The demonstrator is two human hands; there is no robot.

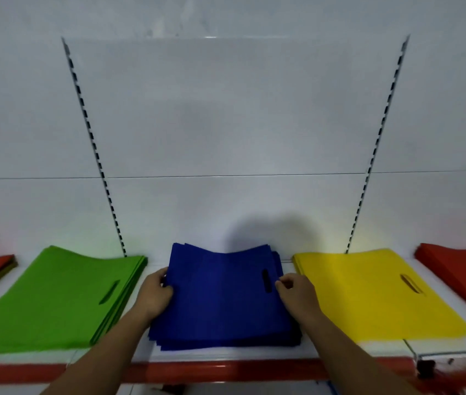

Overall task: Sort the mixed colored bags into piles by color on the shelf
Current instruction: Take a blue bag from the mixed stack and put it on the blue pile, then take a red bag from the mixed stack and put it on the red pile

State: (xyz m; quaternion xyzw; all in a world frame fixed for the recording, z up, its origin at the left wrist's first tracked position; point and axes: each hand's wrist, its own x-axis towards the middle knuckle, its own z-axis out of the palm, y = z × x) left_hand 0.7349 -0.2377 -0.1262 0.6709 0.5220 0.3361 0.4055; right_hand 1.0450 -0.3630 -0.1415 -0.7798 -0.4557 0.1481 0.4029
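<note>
Centrally on the shelf [226, 355], between the green pile [55, 297] at left and the yellow pile [374, 295] at right, lies the blue pile [220, 297]; the left hand [156, 292] grips its left edge, the right hand [294, 289] pinches its right edge by the handle slot, long axis running near-to-far; both hands equally near.

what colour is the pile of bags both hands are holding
Dark blue: the pile of bags between the left hand and right hand, seen in the head view.
</note>
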